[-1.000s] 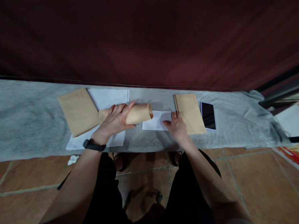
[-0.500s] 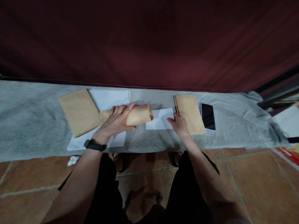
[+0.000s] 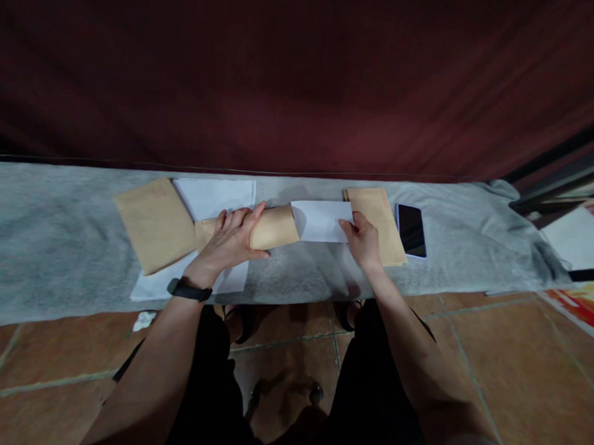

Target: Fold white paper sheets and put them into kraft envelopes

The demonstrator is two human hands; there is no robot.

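Observation:
My left hand (image 3: 231,239) is closed around a brown envelope (image 3: 271,226), holding its mouth bowed open toward the right. My right hand (image 3: 363,239) pinches a folded white sheet (image 3: 321,220) whose left edge sits at the envelope's open mouth. A black band is on my left wrist (image 3: 188,289). Both hands hover just above the grey cloth (image 3: 52,236) covering the table.
At the left lie another brown envelope (image 3: 152,221) and white paper sheets (image 3: 213,197). To the right are a stack of brown envelopes (image 3: 379,220) and a dark phone (image 3: 412,230). A dark red curtain hangs behind. Tiled floor (image 3: 494,352) lies below.
My right hand picked the folded white sheet up off the cloth and carried it left and up to the envelope's mouth. My left hand has kept its hold on the envelope.

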